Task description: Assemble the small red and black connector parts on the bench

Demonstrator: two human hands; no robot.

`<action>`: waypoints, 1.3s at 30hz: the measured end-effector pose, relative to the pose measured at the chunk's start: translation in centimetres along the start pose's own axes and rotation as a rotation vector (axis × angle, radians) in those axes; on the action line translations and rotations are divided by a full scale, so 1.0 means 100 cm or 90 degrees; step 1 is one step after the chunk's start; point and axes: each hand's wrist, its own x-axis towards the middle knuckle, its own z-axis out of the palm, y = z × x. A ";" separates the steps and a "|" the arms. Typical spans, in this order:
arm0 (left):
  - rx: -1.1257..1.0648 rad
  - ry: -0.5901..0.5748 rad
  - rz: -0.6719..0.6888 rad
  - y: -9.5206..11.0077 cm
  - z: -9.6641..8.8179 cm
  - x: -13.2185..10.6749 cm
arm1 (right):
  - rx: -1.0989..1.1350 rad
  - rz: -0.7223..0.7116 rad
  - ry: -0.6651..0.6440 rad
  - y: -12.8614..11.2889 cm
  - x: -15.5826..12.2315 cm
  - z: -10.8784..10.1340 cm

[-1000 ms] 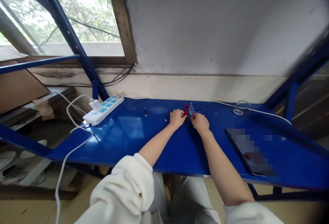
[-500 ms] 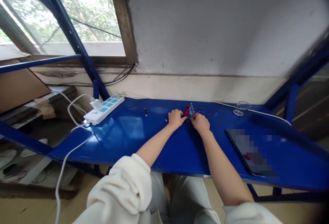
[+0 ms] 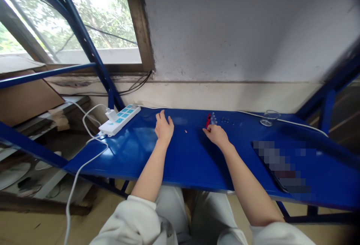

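My left hand (image 3: 164, 128) is above the left-middle of the blue table (image 3: 185, 158), with thumb and fingers apart and nothing visible in them. The small dark cylinder is no longer in sight; the hand covers that part of the table. My right hand (image 3: 217, 135) rests low over the table, fingers curled together; what they hold, if anything, is hidden. Just beyond its fingers are a narrow red piece (image 3: 208, 121) with a dark top and a cluster of clear, knobbly pieces (image 3: 213, 119). A tiny pinkish bit (image 3: 186, 131) lies between my hands.
A white power strip (image 3: 119, 121) with a plug and cables lies at the table's left. Small clear bits (image 3: 225, 119) are right of the cluster. A clear round container (image 3: 266, 122) stands at back right, near a white cable. A blurred-out dark flat device (image 3: 270, 166) lies at right.
My left hand has moved left, away from the red piece, to where the dark cylinder was. My right hand stays beside the red and clear pieces. The view has shifted slightly.
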 end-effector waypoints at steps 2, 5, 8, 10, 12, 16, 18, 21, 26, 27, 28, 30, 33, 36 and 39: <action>0.036 -0.020 -0.044 -0.007 0.002 0.004 | 0.006 -0.006 0.003 -0.003 -0.001 0.001; 0.047 -0.050 -0.055 -0.014 0.008 0.006 | 0.006 -0.016 0.010 -0.006 -0.002 0.003; 0.023 -0.068 -0.031 -0.020 0.015 0.006 | 0.009 -0.019 0.018 -0.006 -0.003 0.004; 0.003 -0.085 -0.022 -0.025 0.018 0.007 | 0.011 -0.021 0.022 -0.006 -0.002 0.004; -0.028 -0.096 -0.021 -0.029 0.021 0.009 | 0.015 -0.025 0.029 -0.006 -0.002 0.005; -0.196 -0.103 -0.041 -0.030 0.027 0.014 | 0.040 -0.048 0.036 -0.006 -0.002 0.007; -0.355 -0.134 -0.097 -0.023 0.030 0.014 | 0.070 -0.076 0.043 -0.007 -0.002 0.009; -0.624 -0.205 -0.198 -0.006 0.033 0.007 | 0.135 -0.111 0.077 -0.011 -0.002 0.012; -0.894 -0.334 -0.228 0.023 0.033 -0.014 | 0.256 -0.100 0.066 -0.021 -0.005 0.014; -0.911 -0.362 -0.226 0.026 0.033 -0.017 | 0.286 -0.103 0.052 -0.023 -0.006 0.014; -0.920 -0.385 -0.224 0.029 0.033 -0.020 | 0.318 -0.111 0.039 -0.024 -0.007 0.014; -0.927 -0.419 -0.211 0.032 0.033 -0.024 | 0.378 -0.139 0.023 -0.027 -0.007 0.015; -0.934 -0.441 -0.192 0.034 0.032 -0.026 | 0.440 -0.164 0.010 -0.029 -0.007 0.018; -0.918 -0.433 -0.184 0.034 0.030 -0.026 | 0.473 -0.150 0.015 -0.028 -0.005 0.020; -0.900 -0.423 -0.187 0.034 0.030 -0.025 | 0.488 -0.144 0.039 -0.027 -0.003 0.021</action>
